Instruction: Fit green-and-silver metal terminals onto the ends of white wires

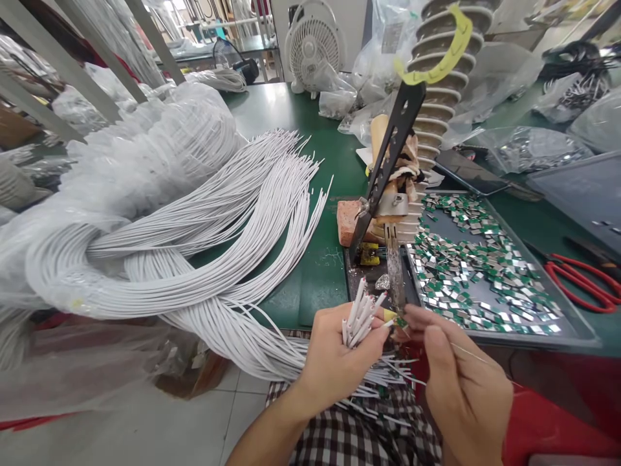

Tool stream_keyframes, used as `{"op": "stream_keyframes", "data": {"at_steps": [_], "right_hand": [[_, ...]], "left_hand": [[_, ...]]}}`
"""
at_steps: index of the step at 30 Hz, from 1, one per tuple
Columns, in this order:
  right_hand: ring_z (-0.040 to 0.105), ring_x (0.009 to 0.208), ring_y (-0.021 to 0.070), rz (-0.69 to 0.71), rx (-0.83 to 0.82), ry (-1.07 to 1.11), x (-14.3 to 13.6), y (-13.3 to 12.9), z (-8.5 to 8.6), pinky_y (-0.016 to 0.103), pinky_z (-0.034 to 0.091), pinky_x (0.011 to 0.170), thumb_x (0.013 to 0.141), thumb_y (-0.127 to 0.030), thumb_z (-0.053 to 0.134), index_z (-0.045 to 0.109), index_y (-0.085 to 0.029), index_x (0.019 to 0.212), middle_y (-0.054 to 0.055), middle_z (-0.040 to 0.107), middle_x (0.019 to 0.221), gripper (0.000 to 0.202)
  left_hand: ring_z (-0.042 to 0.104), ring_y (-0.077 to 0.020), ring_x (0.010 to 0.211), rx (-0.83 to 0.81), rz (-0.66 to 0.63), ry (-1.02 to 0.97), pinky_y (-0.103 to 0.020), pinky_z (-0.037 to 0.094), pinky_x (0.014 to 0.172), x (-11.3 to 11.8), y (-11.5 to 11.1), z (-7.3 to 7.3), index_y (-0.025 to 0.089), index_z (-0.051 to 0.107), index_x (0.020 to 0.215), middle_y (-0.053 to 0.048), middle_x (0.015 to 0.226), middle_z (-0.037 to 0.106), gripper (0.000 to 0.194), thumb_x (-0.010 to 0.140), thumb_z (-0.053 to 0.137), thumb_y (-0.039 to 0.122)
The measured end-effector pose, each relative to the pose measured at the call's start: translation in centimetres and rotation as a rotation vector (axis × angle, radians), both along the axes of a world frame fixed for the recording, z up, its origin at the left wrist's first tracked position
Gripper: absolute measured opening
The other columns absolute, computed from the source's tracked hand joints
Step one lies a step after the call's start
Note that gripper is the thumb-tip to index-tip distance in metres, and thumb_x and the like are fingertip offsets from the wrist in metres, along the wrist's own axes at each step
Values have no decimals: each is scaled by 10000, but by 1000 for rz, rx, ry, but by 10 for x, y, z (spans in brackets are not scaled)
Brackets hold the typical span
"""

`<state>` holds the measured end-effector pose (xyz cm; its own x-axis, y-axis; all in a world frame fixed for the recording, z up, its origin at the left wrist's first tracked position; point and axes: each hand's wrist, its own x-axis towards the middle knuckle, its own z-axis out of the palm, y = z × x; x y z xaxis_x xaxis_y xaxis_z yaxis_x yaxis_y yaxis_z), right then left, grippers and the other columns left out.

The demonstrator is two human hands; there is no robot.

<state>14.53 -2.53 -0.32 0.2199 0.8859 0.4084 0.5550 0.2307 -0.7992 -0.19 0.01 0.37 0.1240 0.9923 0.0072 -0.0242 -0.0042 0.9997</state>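
Note:
A bunch of white cables (359,318) is gripped in my left hand (337,359), their cut ends pointing up. My right hand (468,388) is closed beside it, with a thin wire (473,355) running back across its fingers. The fingertips of both hands are close together below the metal tip (394,265) of a soldering iron clamped upright. A small green part seems to be between them, too small to make out. More white cables (272,226) lie in long bundles on the green table at the left.
A tray (577,330) of small green circuit boards stands at the right, near red-handled scissors (582,278). Behind the iron are a brick (348,222), a ribbed hose (444,84) and a white fan (315,48). Plastic bags surround the work area.

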Motion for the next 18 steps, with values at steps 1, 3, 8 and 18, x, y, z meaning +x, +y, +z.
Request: {"op": "stream_keyframes", "data": {"at_steps": [1, 3, 8, 18], "right_hand": [[770, 777, 159, -10, 12, -42, 1, -1, 0, 267, 631, 724, 1023, -247, 489, 751, -234, 1046, 41, 800, 1003, 263], [780, 889, 183, -58, 37, -111, 2, -3, -1, 306, 629, 804, 1031, -227, 464, 751, -243, 1049, 46, 793, 1070, 289], [767, 855, 220, -56, 195, -88, 0, -6, 1, 387, 623, 805, 919, -115, 653, 750, -289, 994, 13, 789, 951, 213], [730, 893, 144, 24, 397, -193, 3, 5, 4, 296, 603, 804, 826, -5, 742, 776, -242, 1050, -7, 774, 1028, 327]], "left_hand": [[654, -180, 691, -11, 11, -13, -267, 515, 642, 0, 0, 1, 158, 681, 691, -71, 801, 760, 143, 831, 653, 174], [642, -174, 683, -41, 22, -38, -260, 508, 622, 0, 1, 3, 162, 669, 690, -67, 793, 753, 140, 826, 664, 193], [633, -167, 678, -86, 6, -98, -255, 514, 607, 0, 3, 8, 163, 659, 662, -68, 800, 755, 142, 798, 673, 199], [668, -183, 722, -132, -8, -166, -271, 547, 648, -1, 9, 20, 152, 704, 663, -84, 844, 779, 120, 777, 681, 179]]}}
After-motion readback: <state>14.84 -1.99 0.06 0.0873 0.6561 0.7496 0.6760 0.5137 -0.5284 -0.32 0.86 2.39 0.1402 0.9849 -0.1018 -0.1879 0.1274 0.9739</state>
